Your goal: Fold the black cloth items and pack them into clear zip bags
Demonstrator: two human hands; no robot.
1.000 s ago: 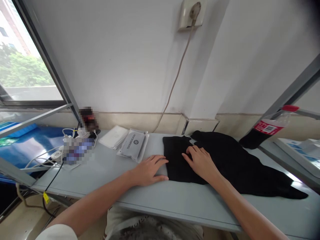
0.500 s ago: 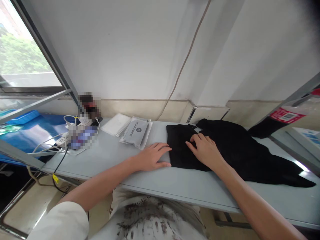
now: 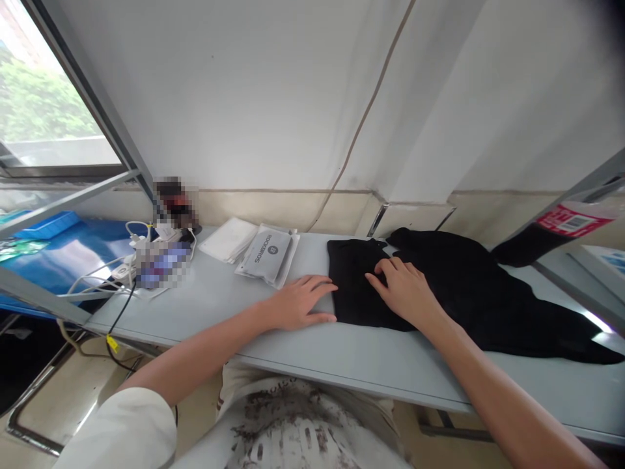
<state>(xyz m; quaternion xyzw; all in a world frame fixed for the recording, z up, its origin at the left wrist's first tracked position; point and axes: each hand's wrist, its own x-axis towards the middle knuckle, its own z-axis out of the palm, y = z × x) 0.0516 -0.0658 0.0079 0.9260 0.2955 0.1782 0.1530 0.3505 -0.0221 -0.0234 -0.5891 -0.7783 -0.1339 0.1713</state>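
A black cloth (image 3: pixel 469 293) lies spread on the grey table (image 3: pixel 205 319), its left part a flat, squarish piece and its right end tapering to a point. My left hand (image 3: pixel 300 304) rests at the cloth's left edge, thumb and fingers apart, holding nothing. On top of the cloth, near the middle of the squarish part, lies my right hand (image 3: pixel 403 286), its thumb and fingers apart and bent over the fabric. Left of the cloth is a clear packet (image 3: pixel 267 255) with a grey insert marked ROCKBROS.
White flat packets (image 3: pixel 228 239) lie beside the grey one. A bottle of dark drink (image 3: pixel 551 231) leans at the right by a metal post. White cables and a power strip (image 3: pixel 124 270) are at the left. A blue tray (image 3: pixel 49 225) sits on a blue surface.
The whole view has shifted slightly. Both hands keep nearly the same places on and beside the black cloth.
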